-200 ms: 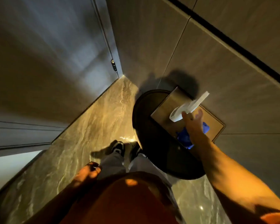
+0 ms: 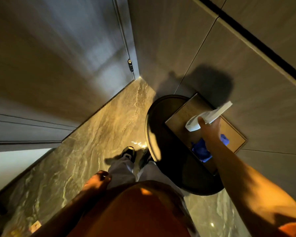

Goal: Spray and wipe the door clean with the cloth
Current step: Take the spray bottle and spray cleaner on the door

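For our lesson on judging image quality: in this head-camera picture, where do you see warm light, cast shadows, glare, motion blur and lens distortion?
Head view: warm orange light on the marble floor; a bright glare patch by the shoes; a dark cast shadow on the tiled wall; the white spray bottle in the right hand is smeared by motion; wide-angle bending curves the door and wall lines.
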